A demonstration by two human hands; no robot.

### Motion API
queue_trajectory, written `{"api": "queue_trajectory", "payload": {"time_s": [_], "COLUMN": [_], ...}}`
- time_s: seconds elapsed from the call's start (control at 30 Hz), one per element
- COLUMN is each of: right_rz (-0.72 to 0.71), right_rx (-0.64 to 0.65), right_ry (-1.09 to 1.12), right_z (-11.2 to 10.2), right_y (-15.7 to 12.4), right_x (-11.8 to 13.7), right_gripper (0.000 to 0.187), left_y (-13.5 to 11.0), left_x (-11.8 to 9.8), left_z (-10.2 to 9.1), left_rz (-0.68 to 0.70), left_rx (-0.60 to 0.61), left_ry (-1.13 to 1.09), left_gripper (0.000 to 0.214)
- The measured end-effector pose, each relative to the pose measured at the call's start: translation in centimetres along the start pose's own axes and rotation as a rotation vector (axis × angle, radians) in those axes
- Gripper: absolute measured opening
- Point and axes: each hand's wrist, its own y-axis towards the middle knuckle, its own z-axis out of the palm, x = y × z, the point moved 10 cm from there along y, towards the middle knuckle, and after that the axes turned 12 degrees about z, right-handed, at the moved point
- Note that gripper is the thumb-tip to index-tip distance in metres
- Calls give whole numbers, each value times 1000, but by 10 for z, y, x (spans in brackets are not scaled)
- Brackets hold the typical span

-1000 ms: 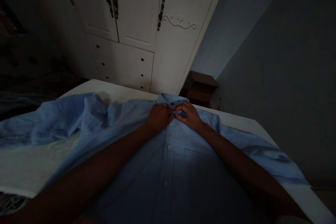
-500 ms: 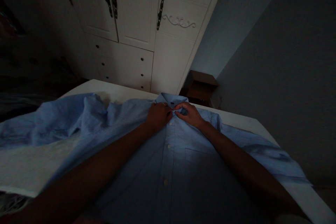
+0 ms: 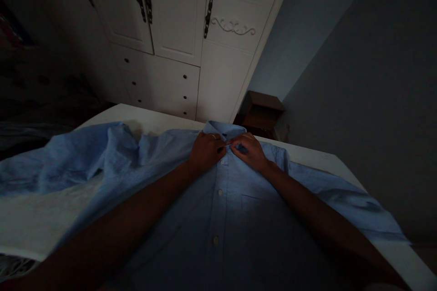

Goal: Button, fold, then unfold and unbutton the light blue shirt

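Observation:
A light blue button-up shirt lies front up with its collar at the far side and its sleeves spread to both sides. Just below the collar, my left hand pinches the front edge of the shirt; a ring shows on one finger. Close beside it on the right, my right hand pinches the same front edge with thumb and forefinger. Whatever button sits between the fingertips is hidden. Several pale buttons, one of them a middle button, run down the placket beneath my hands.
The shirt rests on a white table. Behind it stands a white wardrobe with dark handles and drawers. A small brown cabinet is by the grey wall at the right. The room is dim.
Both hands stay at the collar end of the placket. My right hand's fingers have shifted slightly, curling closer to the left fingertips; the shirt lies almost the same.

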Motion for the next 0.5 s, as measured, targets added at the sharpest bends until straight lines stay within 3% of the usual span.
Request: {"api": "queue_trajectory", "payload": {"time_s": [0.27,0.5], "right_rz": [109,38], "right_rx": [20,-19], "right_ry": [28,-11], "right_z": [2,-2], "right_y": [0,0], "right_x": [-9,-1], "right_gripper": [10,12], "left_y": [-1,0], "left_x": [-1,-6], "left_z": [-2,-4], "left_rz": [34,120], "left_rx": [-53,-28], "left_ry": [1,81], "left_gripper": [12,16]}}
